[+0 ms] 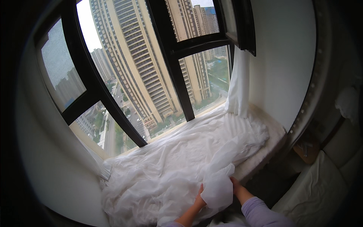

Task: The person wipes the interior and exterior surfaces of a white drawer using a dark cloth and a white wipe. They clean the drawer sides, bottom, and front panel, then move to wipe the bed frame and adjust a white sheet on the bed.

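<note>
White sheer curtain fabric (181, 159) lies in loose folds over the ledge of a bay window. Both hands grip one bunched part of it near the ledge's front edge. My left hand (200, 197) holds the left side of the bunch, the thumb pointing up and the fingers partly hidden by the cloth. At the bunch's right side is my right hand (235, 185), its fingertips hidden behind the fabric. Between the hands the cloth hangs in a rounded fold.
A dark window frame (181, 85) rises behind the ledge, with an opened sash (244, 28) at upper right. The padded ledge edge (255, 164) shows at right. Beyond it are a pale cushion or bedding (314, 190) and a brown object (306, 149).
</note>
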A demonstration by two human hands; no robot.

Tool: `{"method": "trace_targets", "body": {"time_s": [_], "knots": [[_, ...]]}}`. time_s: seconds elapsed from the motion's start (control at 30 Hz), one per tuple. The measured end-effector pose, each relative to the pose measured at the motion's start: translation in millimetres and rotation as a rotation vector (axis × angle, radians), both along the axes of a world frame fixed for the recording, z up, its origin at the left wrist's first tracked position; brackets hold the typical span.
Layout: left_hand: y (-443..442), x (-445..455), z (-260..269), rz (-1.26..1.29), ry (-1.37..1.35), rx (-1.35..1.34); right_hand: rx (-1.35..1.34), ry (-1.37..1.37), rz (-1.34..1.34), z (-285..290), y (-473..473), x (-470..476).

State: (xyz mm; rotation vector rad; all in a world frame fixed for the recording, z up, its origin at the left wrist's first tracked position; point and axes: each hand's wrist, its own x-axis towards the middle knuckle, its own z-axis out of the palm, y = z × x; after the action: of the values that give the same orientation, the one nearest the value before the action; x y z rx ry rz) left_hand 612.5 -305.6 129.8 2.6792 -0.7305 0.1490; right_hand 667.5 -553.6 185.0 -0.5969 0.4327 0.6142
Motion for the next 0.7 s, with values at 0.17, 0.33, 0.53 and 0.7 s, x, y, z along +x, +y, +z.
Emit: {"method": "trace_targets", "body": {"time_s": [0.17, 0.33, 0.53, 0.7], "knots": [[-51.6, -14.6, 37.3, -0.235, 0.58, 0.055, 0.004, -0.153, -0.282, 22.4, -78.6, -90.4], [-79.1, -54.7, 26.2, -0.362, 0.823, 0.599, -0.182, 0.084, -0.43, -38.5, -190.4, -179.4], [-157.4, 47.7, 73.0, 0.208, 0.525, 0.009, -0.138, 0.334, -0.811, -52.5, -301.5, -191.0], [-303.3, 151.5, 78.5, 0.323, 0.163, -0.3, -0.178, 0.253, -0.634, -47.7, -369.9, -142.3]]}}
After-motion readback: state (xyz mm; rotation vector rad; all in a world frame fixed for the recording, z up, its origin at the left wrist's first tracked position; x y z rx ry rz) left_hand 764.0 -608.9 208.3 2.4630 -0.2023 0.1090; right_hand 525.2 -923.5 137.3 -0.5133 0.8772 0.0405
